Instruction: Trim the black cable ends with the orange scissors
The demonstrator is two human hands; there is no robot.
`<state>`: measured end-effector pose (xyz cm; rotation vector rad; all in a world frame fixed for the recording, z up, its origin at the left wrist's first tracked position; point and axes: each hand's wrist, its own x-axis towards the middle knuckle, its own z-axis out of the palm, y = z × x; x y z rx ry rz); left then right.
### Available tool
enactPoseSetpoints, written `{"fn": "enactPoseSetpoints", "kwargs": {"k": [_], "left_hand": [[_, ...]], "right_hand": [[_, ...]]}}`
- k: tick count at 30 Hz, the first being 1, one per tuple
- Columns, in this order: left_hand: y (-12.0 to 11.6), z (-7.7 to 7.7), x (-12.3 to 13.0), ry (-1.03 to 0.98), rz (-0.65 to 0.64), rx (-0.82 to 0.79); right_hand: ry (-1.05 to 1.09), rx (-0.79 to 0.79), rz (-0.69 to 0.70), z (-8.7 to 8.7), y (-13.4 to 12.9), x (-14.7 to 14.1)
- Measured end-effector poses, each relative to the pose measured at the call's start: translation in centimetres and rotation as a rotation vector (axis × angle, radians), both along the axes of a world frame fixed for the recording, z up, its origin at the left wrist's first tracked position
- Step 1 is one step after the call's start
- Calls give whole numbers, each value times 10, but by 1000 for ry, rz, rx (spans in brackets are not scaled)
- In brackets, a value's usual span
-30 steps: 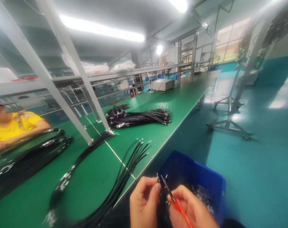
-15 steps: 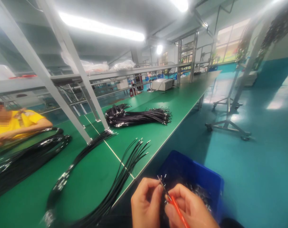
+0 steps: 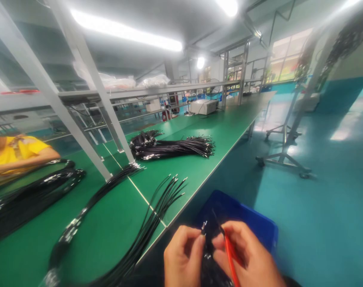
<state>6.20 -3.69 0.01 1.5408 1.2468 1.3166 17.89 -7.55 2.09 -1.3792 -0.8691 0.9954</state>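
Note:
My left hand (image 3: 184, 255) pinches a black cable end with small silvery tips (image 3: 204, 226), at the bottom centre of the head view. Just right of it, my right hand (image 3: 247, 253) is closed around a red-handled tool (image 3: 231, 261), whose thin dark blade points up and left. The blade and the cable end are a little apart. Below both hands, more dark cable with shiny bits shows in part. A bundle of black cables (image 3: 157, 213) curves over the green table's edge, left of my left hand.
The green table (image 3: 115, 223) carries a long curved cable bundle (image 3: 94, 199) and another pile (image 3: 181, 146). Metal posts rise from it. A blue bin (image 3: 259, 223) stands beyond my right hand. At far left a person in yellow (image 3: 22, 153) sits by more cables.
The red-handled tool has moved right, away from the cable end, and turned more upright with my right hand. My left hand has barely moved. The view has shifted slightly.

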Motion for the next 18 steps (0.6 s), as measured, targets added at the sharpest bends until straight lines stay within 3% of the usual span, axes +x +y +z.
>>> {"fn": "enactPoseSetpoints", "kwargs": {"k": [4,8,12,14,16,18], "left_hand": [[-4,1,-1,86,-67,80],[-6,1,1,130,-100,180],[-7,-2,3,198,-75,247],[-6,-2,2,229,-44,204],[-3,-1,-2,207,-25,122],[1,2,-7,127,-67,35]], "right_hand": [[-76,123,-29,4,13,-1],[-372,249,-49,-2,21,0],[-768,554,-141,-10,18,-2],[-805,647,-106,-9,13,-4],[-653,513,33,-2,8,-4],[-374,201,241,7,2,0]]}}
